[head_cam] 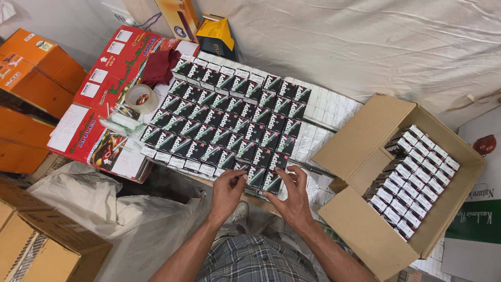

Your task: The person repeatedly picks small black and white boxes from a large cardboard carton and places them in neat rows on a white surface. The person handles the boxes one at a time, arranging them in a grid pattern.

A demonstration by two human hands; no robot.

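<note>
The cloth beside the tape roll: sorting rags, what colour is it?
Dark red, maroon cloth, clearest in the head view.
</note>
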